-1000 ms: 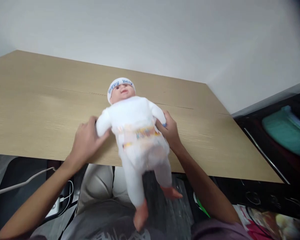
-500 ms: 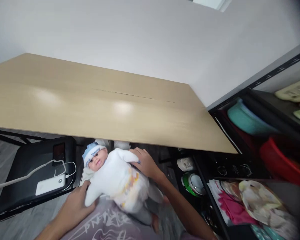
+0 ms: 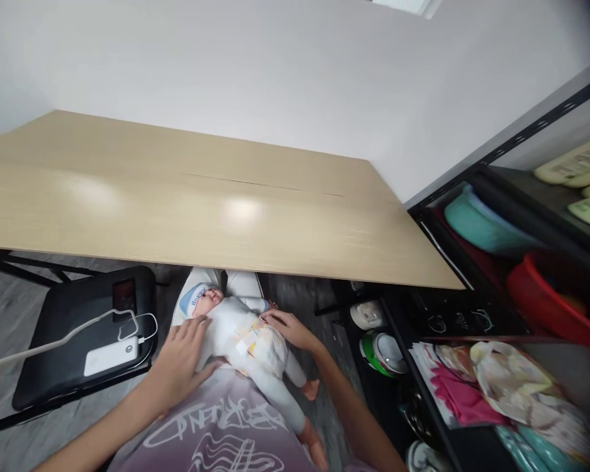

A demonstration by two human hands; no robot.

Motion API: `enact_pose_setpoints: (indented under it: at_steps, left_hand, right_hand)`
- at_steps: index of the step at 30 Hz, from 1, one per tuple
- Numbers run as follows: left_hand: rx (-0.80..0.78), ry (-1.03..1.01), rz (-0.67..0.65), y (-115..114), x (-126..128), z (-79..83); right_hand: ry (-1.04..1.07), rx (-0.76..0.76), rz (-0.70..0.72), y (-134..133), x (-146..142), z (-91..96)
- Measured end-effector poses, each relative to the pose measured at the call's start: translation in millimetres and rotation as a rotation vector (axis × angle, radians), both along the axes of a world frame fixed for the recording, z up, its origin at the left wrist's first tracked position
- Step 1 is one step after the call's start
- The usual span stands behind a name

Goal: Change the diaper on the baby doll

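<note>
Doll [image 3: 248, 341] is lying face up across your lap, below the near edge of the desk [image 3: 177, 203], and both of your hands are resting on it. Your left hand [image 3: 184, 357] is lying flat with spread fingers against the doll's shoulder and arm, an open grip that is touching rather than closing around anything. Your right hand [image 3: 288, 326] is sitting on the doll's belly, fingertips pressing at the printed diaper band [image 3: 252, 333], also loose and unclenched. Just above your left grip, the doll's head in its blue and white cap [image 3: 196, 295] is leaning against a pale cushion [image 3: 236, 283]. Below your right grip, the doll's white legs are trailing toward you, bare feet [image 3: 311, 389] hanging past your printed shirt [image 3: 216, 432]. Well to the left of your left grip, a white power bank [image 3: 111, 356] with a cable is lying on a black chair seat [image 3: 59, 367]. Well to the right of your right grip, shelves are holding a teal tub [image 3: 476, 226], a red basin [image 3: 550, 298] and crumpled bags [image 3: 511, 387].
</note>
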State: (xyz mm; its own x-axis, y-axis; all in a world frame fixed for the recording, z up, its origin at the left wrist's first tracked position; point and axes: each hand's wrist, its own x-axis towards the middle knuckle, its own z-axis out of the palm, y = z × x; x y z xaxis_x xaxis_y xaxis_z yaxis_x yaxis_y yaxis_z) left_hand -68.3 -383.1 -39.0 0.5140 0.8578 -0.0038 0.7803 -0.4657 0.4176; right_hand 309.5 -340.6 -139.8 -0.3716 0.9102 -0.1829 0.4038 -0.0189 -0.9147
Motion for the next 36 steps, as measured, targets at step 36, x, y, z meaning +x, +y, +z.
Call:
enact_pose_setpoints:
  at_steps: [36]
  left_hand:
    - [-0.553, -0.388, -0.43, 13.8, 5.8, 35.9]
  right_hand:
    - [-0.159, -0.064, -0.057, -63.4, 26.2, 86.4]
